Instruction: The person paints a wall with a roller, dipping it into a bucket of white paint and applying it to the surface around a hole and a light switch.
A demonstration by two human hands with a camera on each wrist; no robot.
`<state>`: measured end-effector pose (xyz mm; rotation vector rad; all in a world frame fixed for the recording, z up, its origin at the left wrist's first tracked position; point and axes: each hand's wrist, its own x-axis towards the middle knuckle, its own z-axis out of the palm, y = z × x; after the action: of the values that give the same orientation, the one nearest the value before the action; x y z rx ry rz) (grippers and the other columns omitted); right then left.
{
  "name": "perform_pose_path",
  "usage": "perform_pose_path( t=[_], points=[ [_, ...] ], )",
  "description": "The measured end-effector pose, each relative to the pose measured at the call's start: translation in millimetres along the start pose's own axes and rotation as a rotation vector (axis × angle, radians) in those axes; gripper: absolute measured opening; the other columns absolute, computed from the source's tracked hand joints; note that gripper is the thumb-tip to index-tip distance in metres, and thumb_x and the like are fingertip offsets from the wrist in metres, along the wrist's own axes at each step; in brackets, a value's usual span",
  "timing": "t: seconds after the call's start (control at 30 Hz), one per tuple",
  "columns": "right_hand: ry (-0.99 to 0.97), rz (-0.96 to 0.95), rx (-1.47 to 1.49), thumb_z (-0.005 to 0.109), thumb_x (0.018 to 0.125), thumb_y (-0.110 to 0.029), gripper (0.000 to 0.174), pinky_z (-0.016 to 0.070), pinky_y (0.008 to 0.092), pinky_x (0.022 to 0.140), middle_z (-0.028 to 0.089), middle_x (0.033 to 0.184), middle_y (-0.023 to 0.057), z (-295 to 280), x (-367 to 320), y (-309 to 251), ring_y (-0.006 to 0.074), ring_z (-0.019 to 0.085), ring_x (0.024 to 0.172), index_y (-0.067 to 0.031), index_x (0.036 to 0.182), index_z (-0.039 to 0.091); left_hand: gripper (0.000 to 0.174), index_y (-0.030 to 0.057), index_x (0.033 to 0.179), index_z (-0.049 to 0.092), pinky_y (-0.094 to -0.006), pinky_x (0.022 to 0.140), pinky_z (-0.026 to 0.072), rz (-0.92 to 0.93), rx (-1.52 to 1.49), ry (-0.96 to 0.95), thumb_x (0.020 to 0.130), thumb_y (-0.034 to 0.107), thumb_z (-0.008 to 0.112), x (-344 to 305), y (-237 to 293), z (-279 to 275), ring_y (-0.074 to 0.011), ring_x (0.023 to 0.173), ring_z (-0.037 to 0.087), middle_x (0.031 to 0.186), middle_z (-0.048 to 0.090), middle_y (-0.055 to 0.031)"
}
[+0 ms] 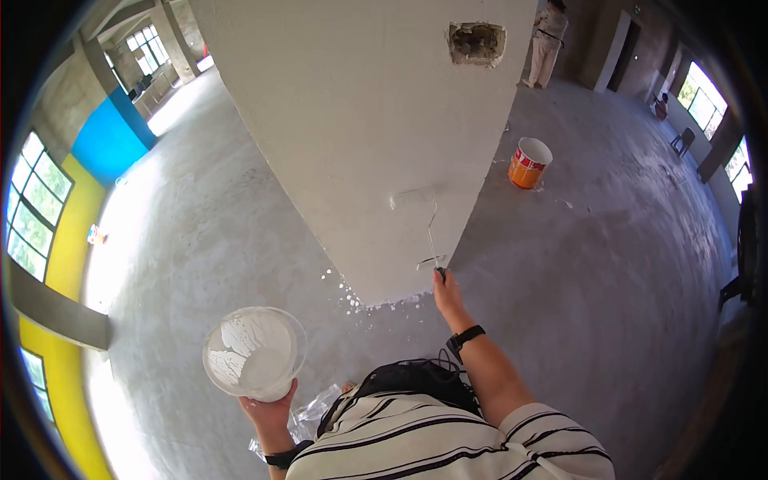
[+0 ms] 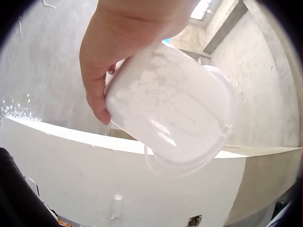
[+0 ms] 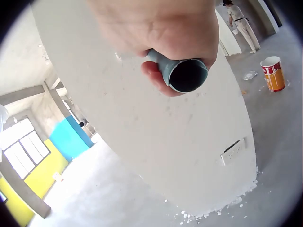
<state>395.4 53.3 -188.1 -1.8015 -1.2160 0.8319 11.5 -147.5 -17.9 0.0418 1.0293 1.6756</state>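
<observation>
The left hand (image 1: pixel 270 412) grips a translucent white bucket (image 1: pixel 300 344) by its base, with white paint inside. In the left wrist view its fingers curl round the lower end of the bucket (image 2: pixel 165 99). The right hand (image 1: pixel 450 294) holds the dark handle of a paint roller, its thin wire frame (image 1: pixel 433 228) reaching up to the white wall (image 1: pixel 360 120). The roller's white sleeve lies against the wall and is hard to tell from it. In the right wrist view the fingers curl round the hollow green handle (image 3: pixel 182 74).
An orange and white bucket (image 1: pixel 530 164) stands on the floor right of the wall. The wall has a square hole (image 1: pixel 477 43) and a slot (image 3: pixel 233 150) low down. White paint drops dot the floor at its foot. A person (image 1: pixel 548 44) stands behind at the right.
</observation>
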Motion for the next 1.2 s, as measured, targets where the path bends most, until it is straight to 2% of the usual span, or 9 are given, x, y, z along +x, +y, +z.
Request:
perform_pose_path(
  t=[0.13,0.2,0.4,0.57,0.63,0.77,0.97,1.13,1.2],
  points=[
    [0.111,-0.151,0.181,0.049,0.098,-0.041,0.039,0.0486,0.0455,0.066,0.065,0.083,0.0184,-5.3,24.2,-14.8,0.0375,0.065,0.075,-0.0027,0.104,0.055,0.061,0.0180,0.139,0.045,-0.0567,0.081,0.0549,-0.025,-0.023,-0.068,0.093,0.057,0.036,2.6,0.3,-5.9,-0.0368,0.116,0.057,0.135,0.053,-0.0097],
    [0.112,-0.276,0.383,0.050,0.101,-0.036,0.031,0.0341,0.0223,0.040,0.047,0.061,-0.0026,-31.5,30.9,-71.1,0.0043,0.044,0.044,-0.0070,0.092,0.051,0.061,0.0178,0.139,0.045,-0.0566,0.081,0.0549,-0.018,-0.019,-0.062,0.093,0.057,0.036,2.1,0.4,-3.7,-0.0368,0.116,0.057,0.135,0.053,-0.0099],
    [0.040,-0.344,0.533,0.046,0.102,-0.037,0.033,0.0321,0.0228,0.039,0.046,0.062,-0.0020,-88.3,50.5,-206.3,0.0057,0.040,0.042,-0.0051,0.096,0.052,0.060,0.0173,0.136,0.048,-0.0552,0.078,0.0546,-0.028,-0.035,-0.015,0.092,0.056,0.040,0.8,0.7,3.2,-0.0378,0.114,0.057,0.133,0.054,-0.0094],
    [0.081,-0.388,0.447,0.044,0.103,-0.039,0.033,0.0330,0.0226,0.040,0.044,0.062,-0.0018,-72.6,79.2,-181.4,0.0063,0.040,0.042,-0.0067,0.098,0.052,0.060,0.0182,0.136,0.048,-0.0551,0.079,0.0538,-0.043,-0.061,0.005,0.091,0.056,0.039,1.9,0.7,3.6,-0.0372,0.114,0.057,0.133,0.054,-0.0087],
    [0.129,-0.357,0.272,0.046,0.101,-0.041,0.039,0.0484,0.0389,0.056,0.061,0.073,0.0119,-48.4,92.5,-122.3,0.0262,0.062,0.062,-0.0021,0.107,0.052,0.061,0.0181,0.137,0.047,-0.0562,0.080,0.0538,-0.026,-0.048,-0.001,0.091,0.057,0.038,1.6,0.6,2.9,-0.0373,0.116,0.057,0.135,0.053,-0.0093],
    [0.062,-0.164,-0.008,0.043,0.100,-0.041,0.045,0.0492,0.0509,0.078,0.066,0.099,0.0260,-26.0,60.3,-43.4,0.0462,0.062,0.094,-0.0013,0.119,0.051,0.062,0.0182,0.138,0.046,-0.0569,0.081,0.0543,-0.008,-0.032,-0.001,0.092,0.058,0.036,3.9,-0.6,-2.8,-0.0371,0.116,0.057,0.136,0.052,-0.0097],
    [-0.042,-0.012,-0.169,0.047,0.097,-0.043,0.046,0.0494,0.0507,0.079,0.065,0.104,0.0270,-32.3,14.4,2.9,0.0449,0.062,0.098,-0.0023,0.119,0.053,0.062,0.0189,0.136,0.048,-0.0535,0.079,0.0550,-0.030,-0.002,-0.028,0.091,0.061,0.038,1.0,2.5,-0.4,-0.0366,0.112,0.059,0.132,0.055,-0.0079],
    [0.162,-0.159,0.001,0.052,0.096,-0.042,0.042,0.0500,0.0484,0.073,0.068,0.090,0.0214,-55.3,14.5,-10.1,0.0426,0.065,0.087,-0.0027,0.111,0.057,0.064,0.0182,0.140,0.044,-0.0561,0.080,0.0557,-0.049,0.005,-0.074,0.092,0.060,0.036,1.3,4.4,-4.0,-0.0373,0.115,0.058,0.136,0.052,-0.0096],
    [0.188,-0.272,0.259,0.051,0.100,-0.039,0.032,0.0361,0.0268,0.040,0.050,0.062,0.0017,-64.1,39.4,-26.6,0.0093,0.048,0.045,-0.0072,0.094,0.051,0.065,0.0182,0.140,0.044,-0.0561,0.080,0.0557,-0.056,0.009,-0.073,0.091,0.061,0.036,0.1,5.6,-3.0,-0.0373,0.115,0.058,0.136,0.052,-0.0096]
  ],
)
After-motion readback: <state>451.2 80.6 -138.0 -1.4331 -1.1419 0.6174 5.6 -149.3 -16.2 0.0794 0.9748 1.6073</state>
